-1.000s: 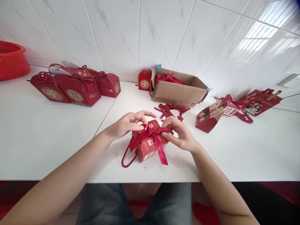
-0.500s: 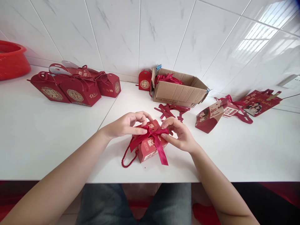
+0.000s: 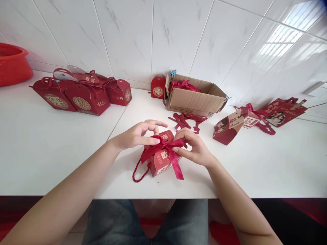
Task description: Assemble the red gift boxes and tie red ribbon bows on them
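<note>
A small red gift box lies on the white table in front of me, with a twisted red cord handle trailing to its left. A dark red satin ribbon bow is tied across its top, tails hanging toward me. My left hand pinches the left loop of the bow between thumb and fingers. My right hand pinches the right loop, its fingers curled over the box's far end.
A cardboard carton of red ribbons stands behind, loose ribbon strips lie before it. Several finished red boxes lie at back left, a red basin far left. More boxes and flat red packaging lie at right.
Both hands have shifted slightly on the bow, the right hand moving in closer over the right loop. The box has stayed in place.
</note>
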Motion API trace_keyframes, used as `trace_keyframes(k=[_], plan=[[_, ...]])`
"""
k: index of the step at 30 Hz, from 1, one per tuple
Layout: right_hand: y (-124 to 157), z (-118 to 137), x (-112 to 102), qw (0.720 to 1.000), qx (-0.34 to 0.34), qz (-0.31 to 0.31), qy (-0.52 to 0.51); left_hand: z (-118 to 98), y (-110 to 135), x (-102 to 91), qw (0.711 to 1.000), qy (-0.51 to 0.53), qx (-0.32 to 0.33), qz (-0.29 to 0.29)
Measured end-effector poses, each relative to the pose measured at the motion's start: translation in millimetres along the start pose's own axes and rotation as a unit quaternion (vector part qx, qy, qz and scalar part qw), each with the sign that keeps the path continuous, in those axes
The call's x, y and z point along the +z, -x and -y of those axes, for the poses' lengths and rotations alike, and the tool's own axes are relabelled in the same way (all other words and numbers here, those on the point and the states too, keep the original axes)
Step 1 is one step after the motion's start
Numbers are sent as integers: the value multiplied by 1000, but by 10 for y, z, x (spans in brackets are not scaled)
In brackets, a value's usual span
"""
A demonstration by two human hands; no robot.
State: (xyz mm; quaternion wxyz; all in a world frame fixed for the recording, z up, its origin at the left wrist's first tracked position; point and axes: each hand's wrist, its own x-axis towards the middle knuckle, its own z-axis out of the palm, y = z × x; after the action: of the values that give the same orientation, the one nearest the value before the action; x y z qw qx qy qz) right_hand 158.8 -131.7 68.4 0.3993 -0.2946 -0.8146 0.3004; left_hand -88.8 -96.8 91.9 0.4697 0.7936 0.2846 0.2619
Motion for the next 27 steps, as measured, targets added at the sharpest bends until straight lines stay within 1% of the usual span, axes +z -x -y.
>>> trace_keyframes(k=[7,11,14,18,20,23,27], plan=[[0,-12,28,1000,-8,-5,-7,-73,-9,30,999,-28,-25,7],[6,-12,30,1000,-3,-10,-16,-58,-8,9,999,-32,-23,5],[9,-14,31,1000,3,-12,-24,-46,-24,19,999,-25,-26,-15],[7,-15,35,999,10,-13,-30,-59,-61,84,994,10,-79,-69],[4,-12,35,999,11,-11,-30,-67,-69,107,992,25,-100,-78],[1,-4,31,1000,11,-3,-28,-81,-54,103,993,34,-97,-55],[-3,3,23,999,18,6,-29,-105,-22,73,997,61,-44,3]])
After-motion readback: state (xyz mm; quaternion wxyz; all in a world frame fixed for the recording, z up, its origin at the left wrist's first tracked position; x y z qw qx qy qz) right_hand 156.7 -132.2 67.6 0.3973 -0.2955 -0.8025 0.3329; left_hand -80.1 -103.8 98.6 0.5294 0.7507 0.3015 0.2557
